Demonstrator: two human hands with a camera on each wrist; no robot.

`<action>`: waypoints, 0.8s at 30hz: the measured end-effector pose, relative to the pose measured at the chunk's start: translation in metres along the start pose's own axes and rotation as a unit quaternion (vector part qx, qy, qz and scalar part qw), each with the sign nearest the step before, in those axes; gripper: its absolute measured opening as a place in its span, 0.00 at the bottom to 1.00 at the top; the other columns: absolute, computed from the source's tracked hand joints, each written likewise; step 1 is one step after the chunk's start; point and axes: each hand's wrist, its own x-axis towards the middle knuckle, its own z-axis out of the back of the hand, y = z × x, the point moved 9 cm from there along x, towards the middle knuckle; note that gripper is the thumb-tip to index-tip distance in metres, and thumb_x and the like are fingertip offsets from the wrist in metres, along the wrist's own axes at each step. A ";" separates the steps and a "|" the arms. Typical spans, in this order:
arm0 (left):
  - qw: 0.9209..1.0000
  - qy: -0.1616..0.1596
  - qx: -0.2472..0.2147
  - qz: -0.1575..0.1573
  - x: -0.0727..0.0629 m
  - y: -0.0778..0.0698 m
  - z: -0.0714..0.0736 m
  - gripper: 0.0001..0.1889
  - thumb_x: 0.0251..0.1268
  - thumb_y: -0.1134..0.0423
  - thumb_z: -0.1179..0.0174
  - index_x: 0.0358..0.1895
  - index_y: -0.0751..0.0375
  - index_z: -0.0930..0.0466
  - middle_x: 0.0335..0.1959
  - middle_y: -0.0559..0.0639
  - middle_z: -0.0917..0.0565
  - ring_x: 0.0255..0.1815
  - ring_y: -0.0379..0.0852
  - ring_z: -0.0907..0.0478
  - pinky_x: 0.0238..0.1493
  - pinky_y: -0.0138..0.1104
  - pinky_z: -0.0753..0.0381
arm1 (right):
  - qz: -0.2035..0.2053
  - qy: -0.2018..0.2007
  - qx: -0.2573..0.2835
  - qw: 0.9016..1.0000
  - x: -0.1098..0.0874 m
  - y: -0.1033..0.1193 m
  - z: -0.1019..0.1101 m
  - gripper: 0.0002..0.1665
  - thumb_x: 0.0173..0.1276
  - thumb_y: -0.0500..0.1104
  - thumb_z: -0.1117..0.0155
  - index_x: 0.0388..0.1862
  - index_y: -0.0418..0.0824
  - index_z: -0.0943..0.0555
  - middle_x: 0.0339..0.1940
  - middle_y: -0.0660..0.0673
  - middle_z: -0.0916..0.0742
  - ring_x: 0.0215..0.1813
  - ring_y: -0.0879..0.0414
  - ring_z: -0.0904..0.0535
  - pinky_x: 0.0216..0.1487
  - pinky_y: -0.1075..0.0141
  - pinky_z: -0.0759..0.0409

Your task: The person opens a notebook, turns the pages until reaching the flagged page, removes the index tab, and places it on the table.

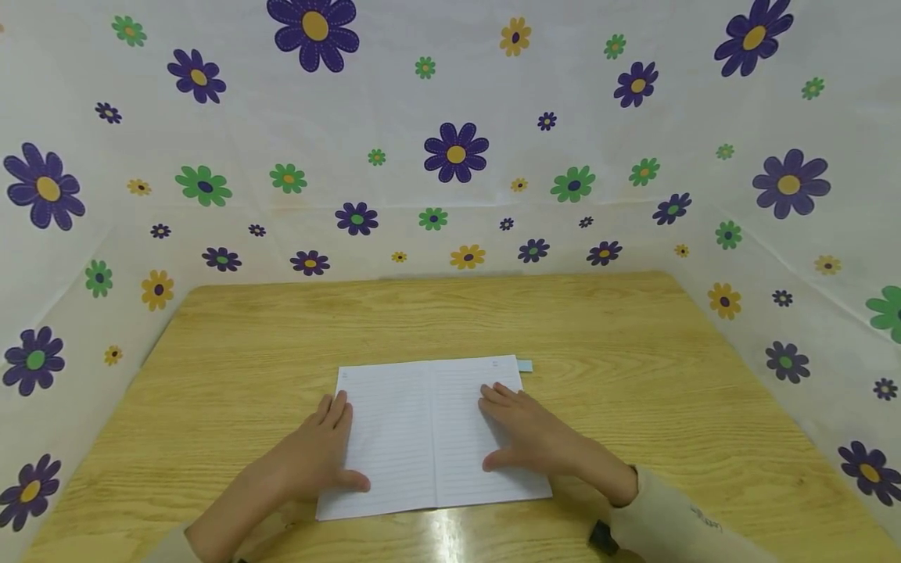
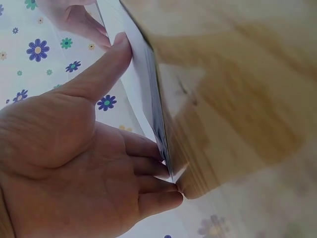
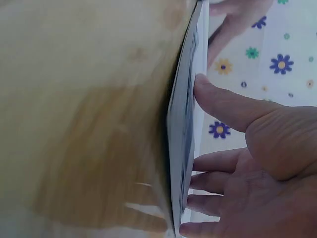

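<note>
An open notebook with lined white pages lies flat on the wooden table, its centre fold running toward the person. At its left edge rests my left hand, the thumb on the page and the extended fingers along the border. My right hand lies over the right page, fingers spread and straight, thumb pointing inward. From the left wrist view, the fingertips touch the notebook's side edge. In the right wrist view, the right fingers reach over the notebook's edge, showing a stack of pages.
A pale blue tab sticks out at the notebook's upper right corner. The wooden table is bordered at the back and sides by a white flower-print cloth. Beside the right sleeve is a small black object.
</note>
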 end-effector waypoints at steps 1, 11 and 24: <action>1.000 0.000 -0.001 -0.001 -0.001 0.001 0.000 0.61 0.56 0.39 0.25 0.74 0.87 0.47 0.78 0.83 0.53 0.80 0.78 0.58 0.76 0.63 0.47 | -0.010 -0.001 -0.004 1.000 -0.002 -0.006 0.002 0.52 0.62 0.52 0.21 0.74 0.25 0.32 0.79 0.28 0.34 0.81 0.31 0.46 0.76 0.34 0.46; 1.000 0.008 -0.017 0.005 -0.002 0.000 0.002 0.62 0.56 0.40 0.25 0.75 0.87 0.48 0.79 0.82 0.55 0.80 0.77 0.60 0.76 0.64 0.48 | -0.055 -0.011 -0.009 0.998 -0.020 -0.036 0.026 0.50 0.62 0.52 0.21 0.73 0.25 0.30 0.78 0.29 0.32 0.79 0.29 0.41 0.73 0.34 0.39; 1.000 0.007 -0.010 0.000 -0.002 -0.001 0.001 0.61 0.56 0.41 0.25 0.74 0.88 0.48 0.78 0.83 0.54 0.80 0.77 0.58 0.75 0.64 0.47 | -0.013 0.012 -0.053 0.998 -0.020 -0.032 0.019 0.41 0.70 0.52 0.28 0.72 0.28 0.27 0.76 0.31 0.29 0.79 0.31 0.40 0.73 0.35 0.38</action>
